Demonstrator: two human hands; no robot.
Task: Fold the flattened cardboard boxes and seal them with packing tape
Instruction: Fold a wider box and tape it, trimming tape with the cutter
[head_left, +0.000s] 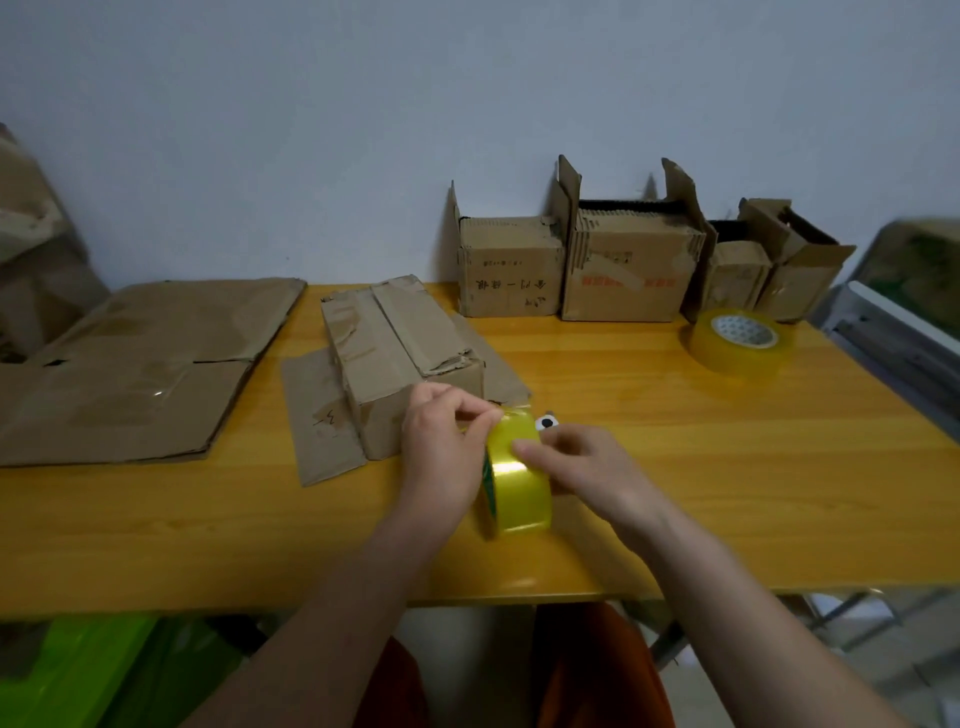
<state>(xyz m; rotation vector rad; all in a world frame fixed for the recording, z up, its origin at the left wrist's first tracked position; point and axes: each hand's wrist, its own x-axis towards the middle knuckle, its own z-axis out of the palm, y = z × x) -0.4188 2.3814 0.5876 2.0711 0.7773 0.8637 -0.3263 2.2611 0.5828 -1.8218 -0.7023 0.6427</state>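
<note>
A yellow roll of packing tape (519, 483) stands on edge just above the wooden table (675, 467), near its front. My left hand (447, 452) grips the roll from the left, thumb and forefinger pinching at its top rim. My right hand (576, 467) holds the roll from the right, with a finger laid across the tape's outer face. Just behind my hands sits a folded cardboard box (400, 353), its top flaps closed and its side flaps spread on the table. Several flattened boxes (140, 364) lie stacked at the left.
Several open cardboard boxes (623, 270) stand in a row against the back wall. A second tape roll (740, 340) lies flat at the back right. A small black-and-white object (546, 422) peeks out behind the held roll. Green bins (104, 670) sit under the table.
</note>
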